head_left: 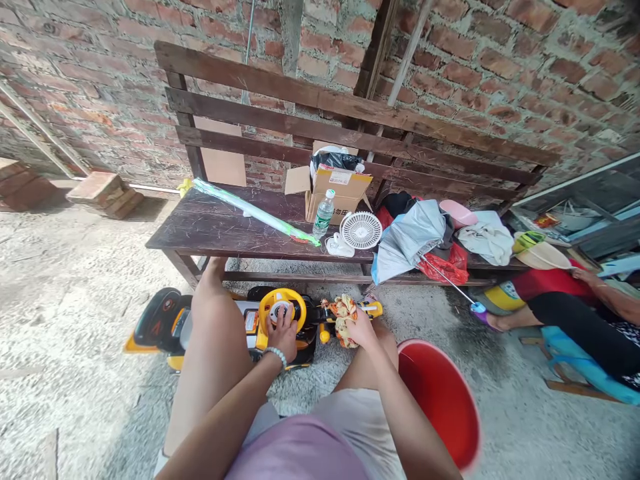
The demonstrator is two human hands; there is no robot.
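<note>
A yellow and black toy ride-on vehicle (250, 320) stands on the ground between my knees. My left hand (283, 333) rests on its yellow steering wheel (301, 308), fingers spread over the white hub. A bead bracelet circles the left wrist. My right hand (361, 329) is closed round a crumpled orange and cream patterned cloth (345, 312). That cloth lies against the vehicle's front arm, near a yellow part (373, 309). The fingertips of my right hand are partly hidden by the cloth.
A red bucket (435, 400) stands by my right knee. Ahead, a dark wooden bench (175, 227) bears a cardboard box (350, 187), a water bottle (324, 215), a white fan (361, 231) and a silver umbrella (413, 233). Another person (565, 313) sits at the right.
</note>
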